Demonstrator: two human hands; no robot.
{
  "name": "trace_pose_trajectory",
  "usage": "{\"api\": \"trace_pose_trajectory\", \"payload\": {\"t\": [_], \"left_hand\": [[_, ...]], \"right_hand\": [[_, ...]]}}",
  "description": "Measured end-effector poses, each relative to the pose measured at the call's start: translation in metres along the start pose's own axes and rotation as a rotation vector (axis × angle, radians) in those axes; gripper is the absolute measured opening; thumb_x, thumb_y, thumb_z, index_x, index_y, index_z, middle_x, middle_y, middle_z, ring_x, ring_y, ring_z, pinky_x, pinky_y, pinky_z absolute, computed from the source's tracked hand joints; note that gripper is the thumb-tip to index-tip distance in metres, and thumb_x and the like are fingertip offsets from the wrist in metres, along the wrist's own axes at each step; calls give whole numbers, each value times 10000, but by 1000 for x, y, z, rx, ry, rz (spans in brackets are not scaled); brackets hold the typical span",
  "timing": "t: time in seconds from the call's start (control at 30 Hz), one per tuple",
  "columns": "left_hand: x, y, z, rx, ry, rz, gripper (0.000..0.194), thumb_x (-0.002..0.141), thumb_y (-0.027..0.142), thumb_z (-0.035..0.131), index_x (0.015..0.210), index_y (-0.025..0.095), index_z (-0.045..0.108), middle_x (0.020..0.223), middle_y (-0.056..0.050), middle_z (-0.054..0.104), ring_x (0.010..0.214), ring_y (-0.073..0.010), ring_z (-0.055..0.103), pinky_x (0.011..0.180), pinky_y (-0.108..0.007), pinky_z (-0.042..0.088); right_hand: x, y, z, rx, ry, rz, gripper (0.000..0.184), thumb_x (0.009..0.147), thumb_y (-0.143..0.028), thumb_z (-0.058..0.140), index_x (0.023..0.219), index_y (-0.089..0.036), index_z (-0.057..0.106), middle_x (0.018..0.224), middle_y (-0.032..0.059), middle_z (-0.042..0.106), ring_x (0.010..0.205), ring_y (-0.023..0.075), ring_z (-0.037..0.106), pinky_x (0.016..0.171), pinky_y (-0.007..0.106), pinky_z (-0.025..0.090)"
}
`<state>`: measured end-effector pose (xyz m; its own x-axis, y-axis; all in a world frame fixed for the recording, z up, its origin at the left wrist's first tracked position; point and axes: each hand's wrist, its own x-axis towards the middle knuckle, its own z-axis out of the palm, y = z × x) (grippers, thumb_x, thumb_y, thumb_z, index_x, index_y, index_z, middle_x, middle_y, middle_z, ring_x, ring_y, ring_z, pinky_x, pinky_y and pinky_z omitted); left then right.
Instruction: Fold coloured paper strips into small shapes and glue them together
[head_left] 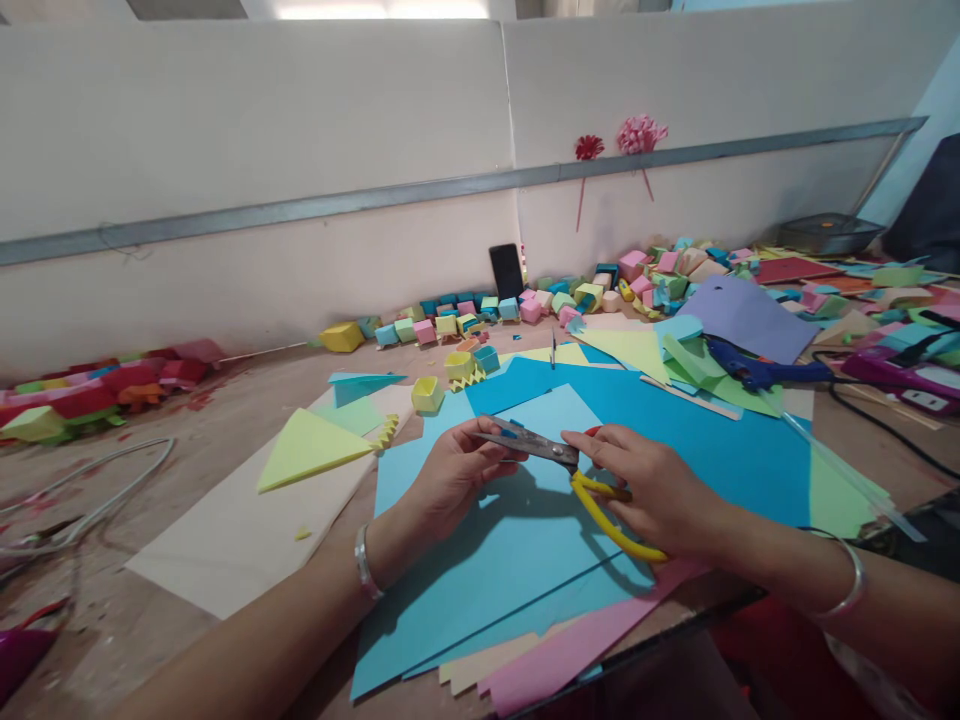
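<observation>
My right hand (660, 490) is closed around the yellow handles of a pair of scissors (611, 525). The grey blades point left toward my left hand (454, 470), whose fingers are pinched together by the blade tips. A small blue paper piece (513, 430) shows at the blades and my left fingertips; its exact shape is partly hidden. Beneath both hands lie light blue paper sheets (442, 590) and a darker blue sheet (735, 470). Small yellow paper boxes (427, 394) and a zigzag yellow strip (469, 380) are just beyond my left hand.
A folded yellow paper (311, 450) lies on a cream sheet (225, 550) at left. Several coloured paper cubes (446, 326) line the wall beside a phone (506, 270). At right are a blue glue gun (757, 370), a clear glue stick (855, 480) and a purple power strip (900, 380).
</observation>
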<state>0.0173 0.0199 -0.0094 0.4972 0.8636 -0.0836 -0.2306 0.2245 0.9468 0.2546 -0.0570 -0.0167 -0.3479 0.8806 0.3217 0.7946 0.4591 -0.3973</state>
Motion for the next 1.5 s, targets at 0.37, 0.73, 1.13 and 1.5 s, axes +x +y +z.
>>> {"api": "trace_pose_trajectory", "payload": {"t": [0.37, 0.73, 1.13, 1.5], "left_hand": [[0, -1, -2, 13, -29, -9, 180, 743, 240, 799, 847, 172, 669, 872, -31, 731, 769, -133, 689, 686, -212, 535], [0, 1, 1, -16, 2, -29, 188, 708, 216, 822, 816, 149, 685, 825, -40, 719, 728, -130, 675, 647, -204, 529], [0, 1, 1, 9, 34, -67, 204, 691, 214, 831, 829, 143, 698, 819, -45, 719, 730, -132, 681, 675, -215, 536], [-3, 4, 4, -31, 5, -89, 206, 718, 196, 813, 830, 132, 653, 881, -73, 703, 789, -158, 703, 619, -190, 543]], "right_hand": [[-2, 1, 0, -64, -13, -37, 611, 810, -157, 572, 1410, -220, 476, 1217, 127, 631, 1017, 246, 648, 804, 350, 554], [-3, 0, 0, -137, 4, -43, 548, 838, -194, 565, 1382, -207, 509, 1133, 110, 681, 941, 225, 674, 719, 297, 533], [-3, 0, 1, -179, -5, -35, 543, 817, -187, 599, 1357, -206, 536, 1020, 80, 719, 815, 201, 678, 635, 268, 473], [58, 64, -54, -263, 125, 342, 605, 789, -304, 645, 1360, -141, 532, 946, 80, 719, 817, 225, 646, 645, 259, 416]]}}
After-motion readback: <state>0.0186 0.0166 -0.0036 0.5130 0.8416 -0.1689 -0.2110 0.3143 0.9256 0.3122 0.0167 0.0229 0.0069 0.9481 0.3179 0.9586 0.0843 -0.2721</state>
